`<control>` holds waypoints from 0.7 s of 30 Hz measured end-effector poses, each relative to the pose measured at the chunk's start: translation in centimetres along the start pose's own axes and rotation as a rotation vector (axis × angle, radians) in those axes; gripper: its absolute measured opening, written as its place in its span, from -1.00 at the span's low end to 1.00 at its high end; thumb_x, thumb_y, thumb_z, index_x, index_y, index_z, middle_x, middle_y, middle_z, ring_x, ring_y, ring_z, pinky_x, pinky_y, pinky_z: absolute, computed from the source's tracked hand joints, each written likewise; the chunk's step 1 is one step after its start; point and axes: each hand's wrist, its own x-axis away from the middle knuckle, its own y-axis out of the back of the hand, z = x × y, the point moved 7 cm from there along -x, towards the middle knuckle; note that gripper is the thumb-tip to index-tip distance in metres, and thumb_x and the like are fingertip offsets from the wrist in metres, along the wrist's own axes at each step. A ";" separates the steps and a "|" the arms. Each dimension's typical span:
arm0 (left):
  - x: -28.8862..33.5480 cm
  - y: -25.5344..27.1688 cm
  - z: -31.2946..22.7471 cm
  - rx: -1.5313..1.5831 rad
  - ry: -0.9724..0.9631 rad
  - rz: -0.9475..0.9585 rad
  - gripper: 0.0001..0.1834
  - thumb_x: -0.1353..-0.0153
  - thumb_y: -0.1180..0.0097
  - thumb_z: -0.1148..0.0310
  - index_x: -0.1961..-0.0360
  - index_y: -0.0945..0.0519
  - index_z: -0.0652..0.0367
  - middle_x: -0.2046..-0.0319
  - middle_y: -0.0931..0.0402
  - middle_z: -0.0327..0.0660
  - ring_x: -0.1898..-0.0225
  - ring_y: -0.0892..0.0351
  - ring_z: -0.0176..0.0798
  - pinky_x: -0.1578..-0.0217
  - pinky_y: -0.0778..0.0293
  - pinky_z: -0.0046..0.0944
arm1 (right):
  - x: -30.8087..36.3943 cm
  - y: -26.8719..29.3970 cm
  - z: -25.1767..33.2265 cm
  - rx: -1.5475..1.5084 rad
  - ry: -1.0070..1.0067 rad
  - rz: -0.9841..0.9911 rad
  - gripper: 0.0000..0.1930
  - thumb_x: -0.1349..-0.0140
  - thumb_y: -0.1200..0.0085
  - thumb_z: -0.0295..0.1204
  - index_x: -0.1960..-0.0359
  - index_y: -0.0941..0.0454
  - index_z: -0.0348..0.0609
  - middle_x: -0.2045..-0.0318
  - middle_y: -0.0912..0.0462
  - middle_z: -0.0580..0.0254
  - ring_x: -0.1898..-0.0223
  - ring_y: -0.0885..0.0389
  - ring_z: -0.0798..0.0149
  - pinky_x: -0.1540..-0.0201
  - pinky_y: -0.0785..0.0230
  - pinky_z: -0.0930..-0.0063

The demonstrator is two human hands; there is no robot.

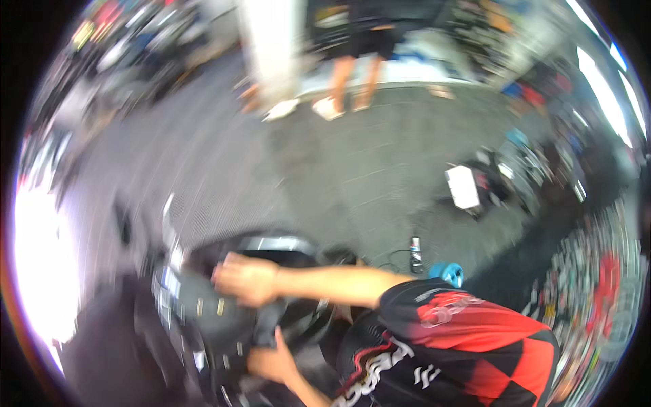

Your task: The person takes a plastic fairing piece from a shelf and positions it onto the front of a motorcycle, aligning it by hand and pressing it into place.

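Observation:
Strong motion blur covers the picture. A dark scooter or motorcycle (224, 319) fills the lower left, with a silvery edge along its body and pale marks on a black panel. My right hand (251, 278) reaches across from the red and black sleeve and lies over this panel, its fingers smeared. Lower down, my left hand (271, 363) rests at the vehicle's near side with its thumb pointing up, beside a dark upright part (268, 324). Whether either hand grips anything cannot be made out.
A spray can (416, 255) and a blue round object (447, 273) stand to the right on the grey floor (386, 149). Beyond is a white box (463, 186) near machinery. Another person's legs (342, 81) show at the top; parked motorcycles (142, 54) line the far left.

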 end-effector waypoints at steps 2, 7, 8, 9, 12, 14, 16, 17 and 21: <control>-1.5 1.7 -1.3 0.093 0.065 0.239 0.17 -0.10 -0.16 -0.53 -0.13 -0.45 0.61 -0.18 -0.43 0.45 -0.27 -0.34 0.47 -0.34 -0.16 0.30 | -0.7 2.2 -1.0 -0.069 -0.091 0.090 -0.28 -0.17 -0.24 -0.13 -0.34 -0.47 -0.25 -0.39 -0.40 -0.05 -0.46 -0.28 -0.06 -0.51 -0.01 -0.20; -2.2 1.0 1.3 0.417 0.135 -0.012 0.31 0.16 -0.52 -0.30 -0.39 -0.26 0.49 -0.33 -0.28 0.41 -0.39 -0.17 0.44 -0.43 -0.10 0.20 | -2.4 -1.1 -2.1 0.087 0.055 0.265 -0.38 -0.38 -0.01 -0.20 -0.43 -0.35 -0.21 -0.46 -0.33 0.00 -0.56 -0.13 0.05 -0.57 0.11 -0.16; -1.7 1.0 1.8 0.428 0.168 -0.013 0.33 0.18 -0.53 -0.32 -0.40 -0.25 0.47 -0.34 -0.26 0.40 -0.40 -0.16 0.44 -0.43 -0.09 0.21 | -3.0 -1.7 -1.8 0.097 0.111 0.305 -0.39 -0.42 0.04 -0.17 -0.43 -0.35 -0.21 -0.47 -0.31 -0.01 -0.56 -0.12 0.04 -0.57 0.13 -0.15; -1.2 1.1 2.3 0.437 0.191 -0.012 0.36 0.21 -0.53 -0.34 -0.41 -0.24 0.45 -0.35 -0.24 0.40 -0.41 -0.14 0.44 -0.43 -0.08 0.22 | -3.4 -2.3 -1.4 0.109 0.157 0.340 -0.40 -0.46 0.09 -0.15 -0.43 -0.34 -0.22 -0.48 -0.29 -0.01 -0.56 -0.10 0.03 -0.58 0.15 -0.14; -0.5 2.4 1.6 0.322 0.153 -0.100 0.42 0.26 -0.51 -0.39 -0.43 -0.21 0.44 -0.42 -0.12 0.39 -0.45 -0.04 0.45 -0.47 -0.01 0.26 | -3.8 -2.7 -1.1 0.180 0.224 0.388 -0.40 -0.50 0.18 -0.09 -0.42 -0.34 -0.24 -0.51 -0.23 -0.03 -0.58 -0.06 0.01 -0.59 0.20 -0.12; -0.3 2.7 1.0 0.285 0.168 -0.111 0.43 0.30 -0.52 -0.39 -0.45 -0.21 0.37 -0.44 -0.09 0.37 -0.46 -0.01 0.43 -0.48 0.01 0.25 | -3.9 -3.2 -1.6 0.201 0.237 0.428 -0.41 -0.50 0.23 -0.09 -0.36 -0.39 -0.28 -0.49 -0.25 -0.08 -0.58 -0.06 -0.01 -0.59 0.21 -0.15; -0.1 2.6 1.1 0.310 0.209 -0.094 0.43 0.35 -0.54 -0.39 -0.45 -0.23 0.32 -0.44 -0.11 0.33 -0.46 -0.03 0.41 -0.48 -0.02 0.22 | -4.8 -3.7 -1.8 0.225 0.243 0.471 -0.42 -0.48 0.23 -0.10 -0.29 -0.45 -0.31 -0.47 -0.28 -0.13 -0.57 -0.07 -0.02 -0.58 0.21 -0.20; -0.4 2.6 1.0 0.327 0.223 -0.104 0.43 0.37 -0.55 -0.39 -0.45 -0.24 0.30 -0.43 -0.13 0.31 -0.45 -0.04 0.40 -0.48 -0.04 0.20 | -5.1 -4.1 -2.6 0.238 0.238 0.472 -0.43 -0.47 0.22 -0.11 -0.26 -0.48 -0.33 -0.45 -0.30 -0.16 -0.57 -0.08 -0.03 -0.58 0.22 -0.23; -0.3 2.7 0.7 0.330 0.222 -0.176 0.36 0.44 -0.58 -0.36 -0.35 -0.36 0.29 -0.32 -0.29 0.26 -0.34 -0.23 0.32 -0.40 -0.20 0.16 | -4.7 -3.7 -2.6 0.329 0.310 0.208 -0.42 -0.35 0.11 -0.10 -0.16 -0.53 -0.40 -0.35 -0.36 -0.25 -0.52 -0.13 -0.15 -0.52 0.20 -0.43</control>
